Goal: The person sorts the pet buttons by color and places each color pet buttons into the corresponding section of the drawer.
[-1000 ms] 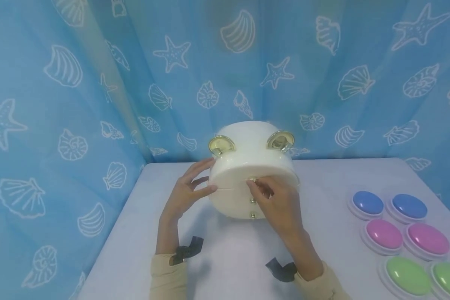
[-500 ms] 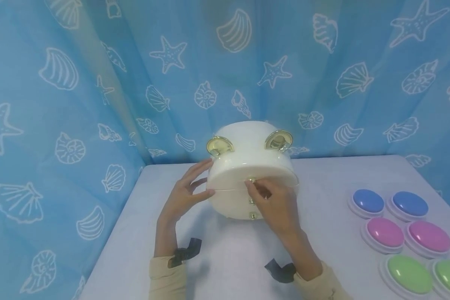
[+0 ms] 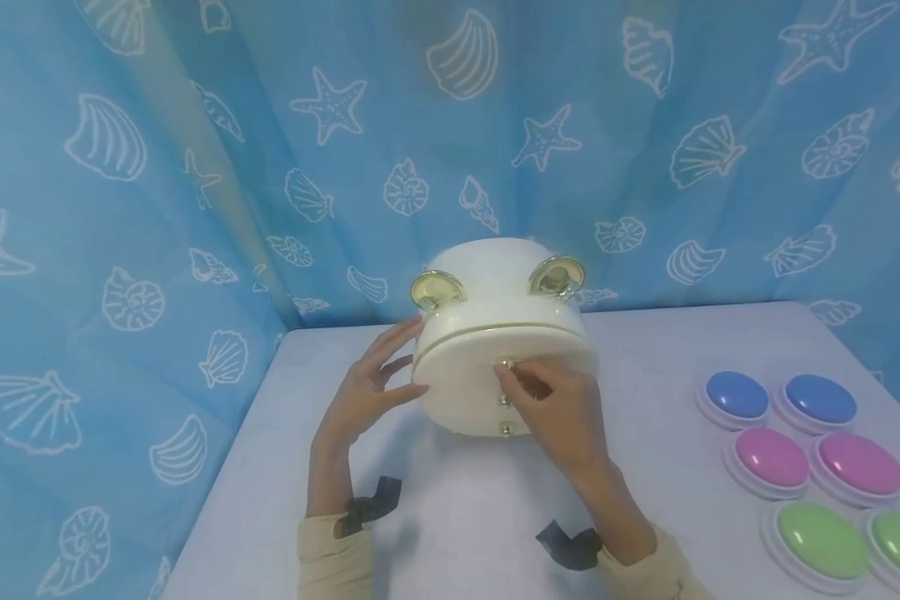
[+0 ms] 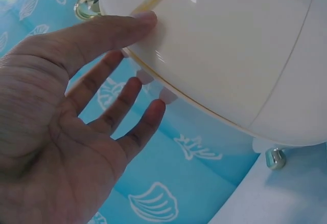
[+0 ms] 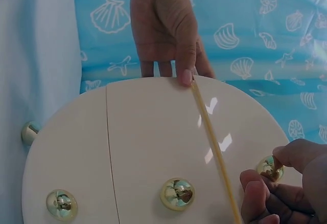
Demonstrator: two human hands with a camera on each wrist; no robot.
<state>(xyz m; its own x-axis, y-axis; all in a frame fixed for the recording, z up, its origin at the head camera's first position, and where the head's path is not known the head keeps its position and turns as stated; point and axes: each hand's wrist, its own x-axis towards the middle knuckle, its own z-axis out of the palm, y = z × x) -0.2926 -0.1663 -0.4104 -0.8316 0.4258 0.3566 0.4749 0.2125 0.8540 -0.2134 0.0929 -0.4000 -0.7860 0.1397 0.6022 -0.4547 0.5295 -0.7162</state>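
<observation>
A glossy white rounded box [image 3: 457, 408] stands at the table's far side, with two gold ear-shaped pieces [image 3: 437, 291] on top. Down its front runs a column of round gold knobs. Thumb and fingers of my right hand [image 3: 562, 408] pinch the top knob [image 5: 268, 169]. The middle knob [image 5: 178, 194] and bottom knob [image 5: 62, 204] are untouched. My left hand [image 3: 366, 383] steadies the box's left side, its thumb on the front face and its fairly straight fingers along the side. A gold strip [image 5: 213, 139] crosses the front between the top and middle knobs.
Round push lights or buttons with white rims lie on the right of the white table [image 3: 450, 533]: blue [image 3: 737, 395], pink [image 3: 772, 457] and green [image 3: 822, 540], in pairs. A blue curtain [image 3: 390, 100] with shell prints hangs close behind the box and along the left.
A gold line has appeared along the upper edge of the box's front, and the seam near my left thumb no longer shows. Both hands keep their places; the head view shifts slightly.
</observation>
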